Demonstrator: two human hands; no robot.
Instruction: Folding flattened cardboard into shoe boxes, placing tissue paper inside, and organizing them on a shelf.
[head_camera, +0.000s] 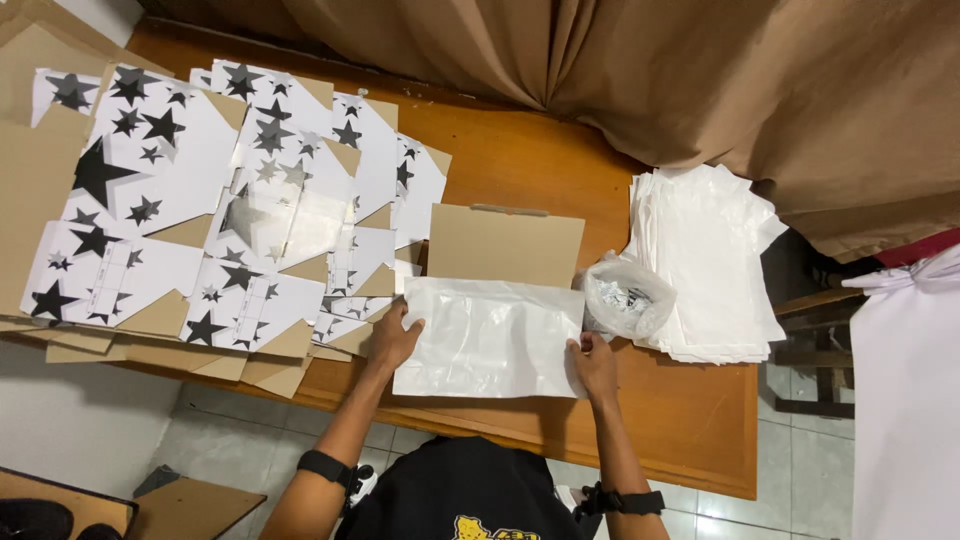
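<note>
Two hands flatten a white bag (490, 335) on the surface (520, 160), near a brown card (505, 243). Left hand (392, 338) and right hand (596, 362): fingers spread, pressing edges, gripping nothing. Judgement: keep pressure even, edges square.

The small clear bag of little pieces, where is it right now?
In the head view, the small clear bag sits right of centre on the wooden table, between the white sheet under both hands and the stack of white bags.
</note>
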